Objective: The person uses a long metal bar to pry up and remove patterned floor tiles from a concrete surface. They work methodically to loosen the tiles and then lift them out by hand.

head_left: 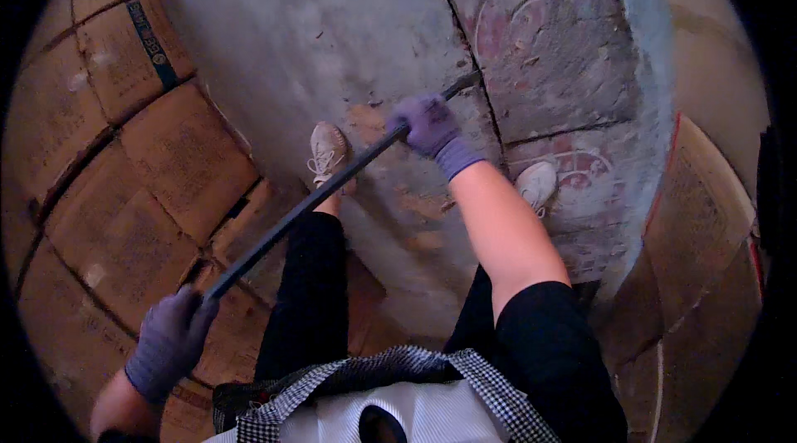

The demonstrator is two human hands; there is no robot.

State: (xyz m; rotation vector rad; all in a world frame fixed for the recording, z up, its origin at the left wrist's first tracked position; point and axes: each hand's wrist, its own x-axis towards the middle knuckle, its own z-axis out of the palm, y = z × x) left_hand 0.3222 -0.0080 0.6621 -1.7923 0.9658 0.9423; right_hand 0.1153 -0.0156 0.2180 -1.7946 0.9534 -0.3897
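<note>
A long dark pry bar (307,210) slants across in front of my legs, from the lower left up to the right. My left hand (170,339), in a purple-grey glove, is wrapped round its near end. Farther along, my right hand (427,126), in a matching glove, grips the bar close to its far end. The narrow tip (466,82) is down at the dark gap (473,48) between the grey floor and a patterned slab (548,48). Whether the tip is inside the gap or only resting at its edge I cannot tell.
Stacked brown cardboard boxes (187,161) line the left side. More cardboard (697,219) stands at the right. My light shoes (328,150) are planted apart on the dusty grey floor (274,36). Dirt and small bits of debris lie between them.
</note>
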